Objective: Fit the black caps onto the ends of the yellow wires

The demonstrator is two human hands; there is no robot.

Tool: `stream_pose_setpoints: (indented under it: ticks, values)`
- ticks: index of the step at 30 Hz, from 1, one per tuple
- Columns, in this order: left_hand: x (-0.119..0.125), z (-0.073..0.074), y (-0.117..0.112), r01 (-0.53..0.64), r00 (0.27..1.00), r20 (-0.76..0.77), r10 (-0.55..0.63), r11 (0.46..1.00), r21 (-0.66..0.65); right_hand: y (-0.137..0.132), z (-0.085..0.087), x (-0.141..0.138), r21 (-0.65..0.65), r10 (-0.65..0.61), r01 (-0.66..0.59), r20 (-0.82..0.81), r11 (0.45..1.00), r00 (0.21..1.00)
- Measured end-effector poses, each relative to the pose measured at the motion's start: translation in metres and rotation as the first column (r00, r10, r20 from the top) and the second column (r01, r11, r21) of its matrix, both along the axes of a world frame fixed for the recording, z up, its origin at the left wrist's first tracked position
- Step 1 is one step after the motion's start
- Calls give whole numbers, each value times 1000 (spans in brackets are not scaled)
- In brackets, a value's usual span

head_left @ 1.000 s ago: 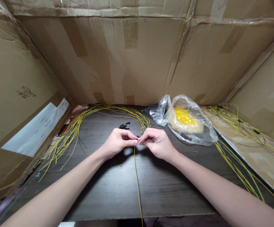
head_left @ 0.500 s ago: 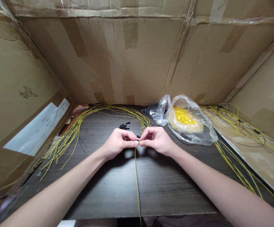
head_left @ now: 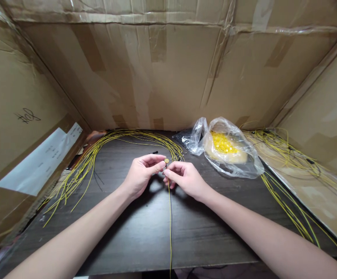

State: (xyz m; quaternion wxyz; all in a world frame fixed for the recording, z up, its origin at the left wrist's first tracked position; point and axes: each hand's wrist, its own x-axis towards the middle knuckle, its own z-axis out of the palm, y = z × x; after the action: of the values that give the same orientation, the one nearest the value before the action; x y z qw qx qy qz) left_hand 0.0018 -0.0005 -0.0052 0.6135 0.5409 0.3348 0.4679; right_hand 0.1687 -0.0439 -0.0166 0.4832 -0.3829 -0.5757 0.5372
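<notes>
My left hand (head_left: 141, 175) pinches the top end of a thin yellow wire (head_left: 170, 224), where a small yellow piece (head_left: 166, 160) sits on its tip. My right hand (head_left: 184, 178) is closed in a pinch on the same wire just below that tip. The wire hangs from my fingers, crosses the dark wooden table (head_left: 145, 232) and runs off its near edge. Both hands hover over the middle of the table, fingertips nearly touching.
A curved bundle of yellow wires (head_left: 98, 151) lies at the left and back. A clear plastic bag of yellow pieces (head_left: 225, 145) sits at the right, with more yellow wires (head_left: 284, 155) on cardboard beyond. A few small black parts (head_left: 155, 152) show behind my hands. Cardboard walls (head_left: 168, 77) enclose the table.
My hands have risen slightly and shifted apart; the yellow piece now shows on the wire tip above my left fingers, and my right hand has slid lower on the wire.
</notes>
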Motion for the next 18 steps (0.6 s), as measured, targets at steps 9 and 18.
stream_pose_setpoints:
  ticks: [9,18]
  values:
    - [4,-14,6,44,986,-161,-34,997,58,4,36,26,-162,-185,177,-34,971,982]
    - [3,-12,9,40,987,-156,-39,999,5,24,121,182,403,-772,674,467,619,430]
